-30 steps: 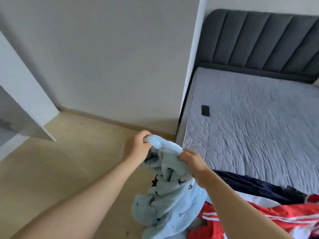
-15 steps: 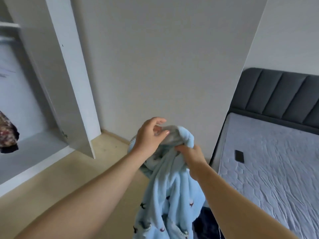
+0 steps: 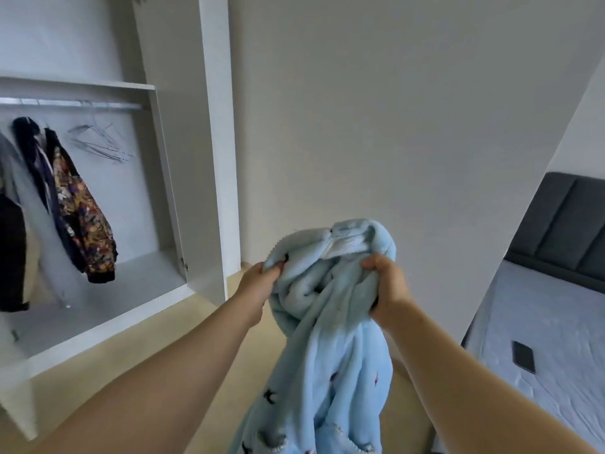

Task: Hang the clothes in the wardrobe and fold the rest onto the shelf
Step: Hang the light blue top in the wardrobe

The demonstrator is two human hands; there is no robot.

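A light blue fleece garment (image 3: 330, 339) with small dark motifs hangs in front of me, bunched at its top. My left hand (image 3: 258, 280) grips its left upper edge and my right hand (image 3: 386, 286) grips its right upper edge. At the left stands the open white wardrobe (image 3: 147, 178) with a metal rail (image 3: 65, 104). On the rail hang a patterned dark jacket (image 3: 82, 211), other dark and pale clothes at the far left, and several bare wire hangers (image 3: 101, 142).
The wardrobe's open door (image 3: 203, 142) juts out just left of my left hand. A plain wall fills the middle. At the right is a bed with a grey mattress (image 3: 556, 339), a dark headboard (image 3: 569, 224) and a black phone (image 3: 523, 357) lying on it. Wooden floor below.
I have lifted the blue garment off the bed and higher. My view has swung left, bringing the wardrobe's inside into sight. My left hand has closed on the fabric's edge.
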